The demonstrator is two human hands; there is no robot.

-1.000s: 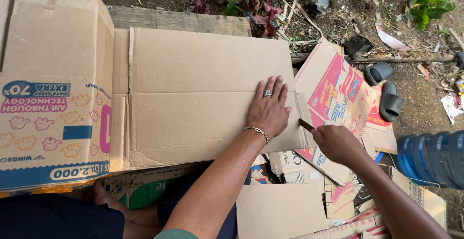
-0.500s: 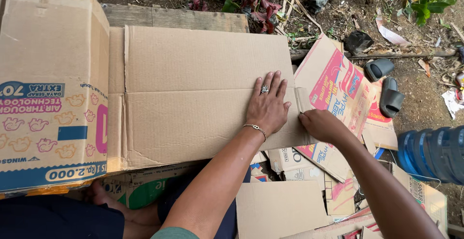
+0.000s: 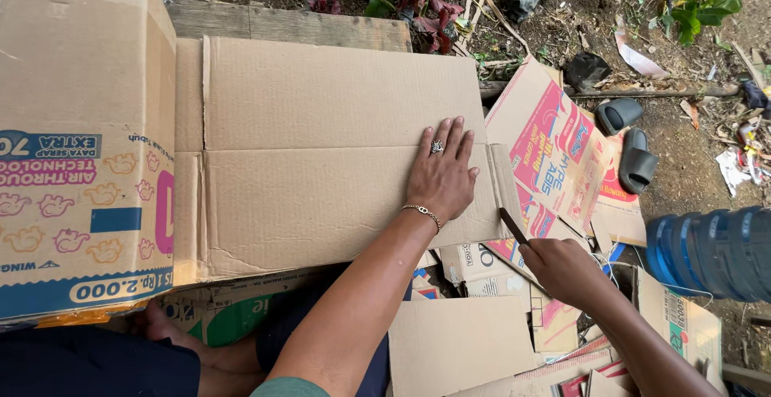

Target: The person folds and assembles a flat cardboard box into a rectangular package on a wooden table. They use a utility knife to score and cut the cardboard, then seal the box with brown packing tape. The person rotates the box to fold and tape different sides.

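Observation:
A large flattened brown cardboard sheet [image 3: 321,148] lies across the middle of the view. My left hand [image 3: 441,174], with a ring and a bracelet, presses flat on its right end, fingers spread. My right hand [image 3: 562,268] is just past the sheet's right edge, closed around a small dark-handled knife [image 3: 512,225] whose tip points up toward the cardboard's lower right corner. The blade itself is hard to make out.
A printed carton [image 3: 80,164] stands at the left. Colourful flattened boxes [image 3: 554,148] and cardboard scraps [image 3: 462,345] lie to the right and below. A pair of dark sandals [image 3: 630,136] rests on bare soil; a blue container [image 3: 711,252] sits at far right. A wooden plank [image 3: 297,26] lies behind.
My right hand has dropped down and to the right, away from the cardboard's edge, and the knife shows again. My left hand stays pressed on the sheet.

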